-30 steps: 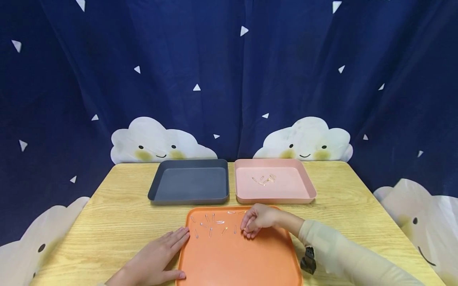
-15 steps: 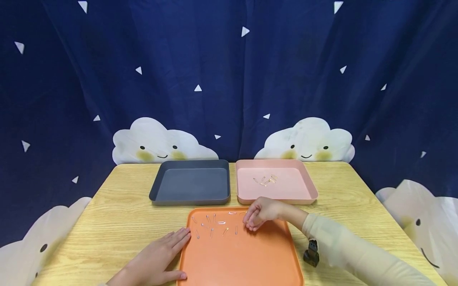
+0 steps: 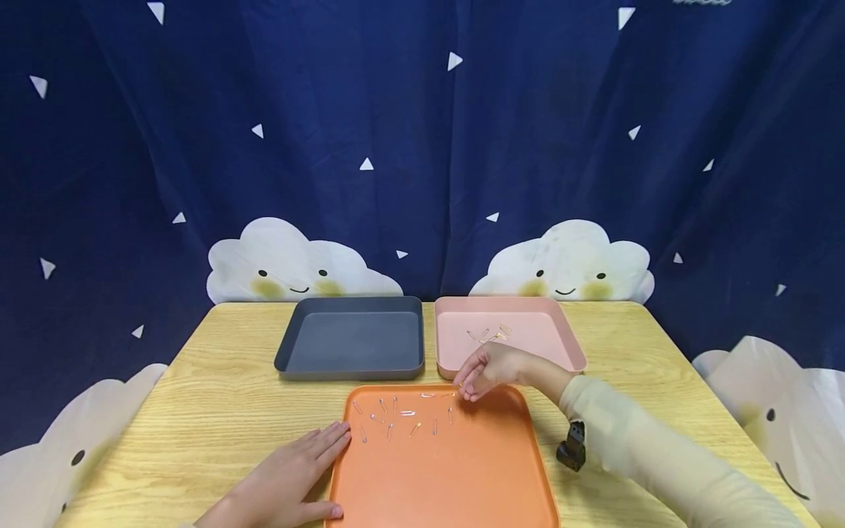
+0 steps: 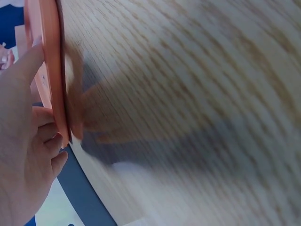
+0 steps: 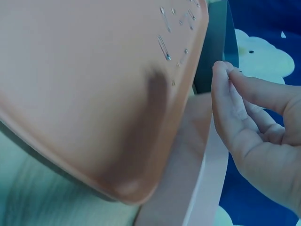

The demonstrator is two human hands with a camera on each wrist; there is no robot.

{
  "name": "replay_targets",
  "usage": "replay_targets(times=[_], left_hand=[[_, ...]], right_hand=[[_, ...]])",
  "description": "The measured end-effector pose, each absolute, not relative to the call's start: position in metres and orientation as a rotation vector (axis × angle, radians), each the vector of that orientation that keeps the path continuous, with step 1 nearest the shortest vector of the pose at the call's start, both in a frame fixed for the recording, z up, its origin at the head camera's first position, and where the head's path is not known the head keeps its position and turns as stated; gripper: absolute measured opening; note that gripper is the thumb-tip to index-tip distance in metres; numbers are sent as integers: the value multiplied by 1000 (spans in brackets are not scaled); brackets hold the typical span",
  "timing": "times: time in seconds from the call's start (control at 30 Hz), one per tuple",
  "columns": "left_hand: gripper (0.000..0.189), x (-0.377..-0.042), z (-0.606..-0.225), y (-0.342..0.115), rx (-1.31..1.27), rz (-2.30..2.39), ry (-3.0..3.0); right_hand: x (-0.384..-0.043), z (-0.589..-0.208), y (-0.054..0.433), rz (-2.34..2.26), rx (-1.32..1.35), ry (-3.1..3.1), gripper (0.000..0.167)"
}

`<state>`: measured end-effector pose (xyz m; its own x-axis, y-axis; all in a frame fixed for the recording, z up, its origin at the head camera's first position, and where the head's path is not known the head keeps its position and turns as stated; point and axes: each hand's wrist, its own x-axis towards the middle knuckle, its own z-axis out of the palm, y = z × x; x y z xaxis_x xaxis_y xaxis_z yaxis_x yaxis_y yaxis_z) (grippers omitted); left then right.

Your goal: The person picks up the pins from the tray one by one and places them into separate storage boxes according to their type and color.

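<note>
About a dozen safety pins (image 3: 407, 413) lie on the orange tray (image 3: 442, 484), most of them to the left of the right hand (image 3: 491, 367) and one silver one just on the near side of its fingertips. That hand's grip is narrow, thumb and fingertips brought together; a faint glint suggests a golden pin (image 3: 460, 384) pinched there, though it is too small to be sure. Directly beyond the grip, more golden pins (image 3: 503, 336) lie in the pink tray (image 3: 538, 334), while the dark tray (image 3: 359, 341), ahead and to the left, holds nothing visible. The step in hand seems to be carrying one pin across; the next move would call for bringing the pinch forward over the near wall and letting go beside the others. Well left of the grip, the left hand (image 3: 293, 466) rests with extended fingers on the tray's rim, probably to steady it. The head view alone shows the golden pins' resting place; the right wrist view shows instead that the fingertips meet clear of the orange surface, but no pin can be made out between them. The left wrist view adds the tray's outer side.
</note>
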<state>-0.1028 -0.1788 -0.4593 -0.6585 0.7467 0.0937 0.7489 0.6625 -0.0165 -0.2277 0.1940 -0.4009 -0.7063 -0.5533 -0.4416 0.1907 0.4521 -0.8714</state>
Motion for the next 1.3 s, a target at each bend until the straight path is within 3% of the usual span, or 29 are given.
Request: replay_targets(times=[0.77, 1.3], left_hand=[[86, -104, -462, -180, -1282, -8, -2701], [89, -105, -461, -179, -1268, -35, -2798]], right_hand=[[-294, -374, 231, -1202, -232, 2136, 39], [-337, -371, 249, -1048, -108, 2285, 33]])
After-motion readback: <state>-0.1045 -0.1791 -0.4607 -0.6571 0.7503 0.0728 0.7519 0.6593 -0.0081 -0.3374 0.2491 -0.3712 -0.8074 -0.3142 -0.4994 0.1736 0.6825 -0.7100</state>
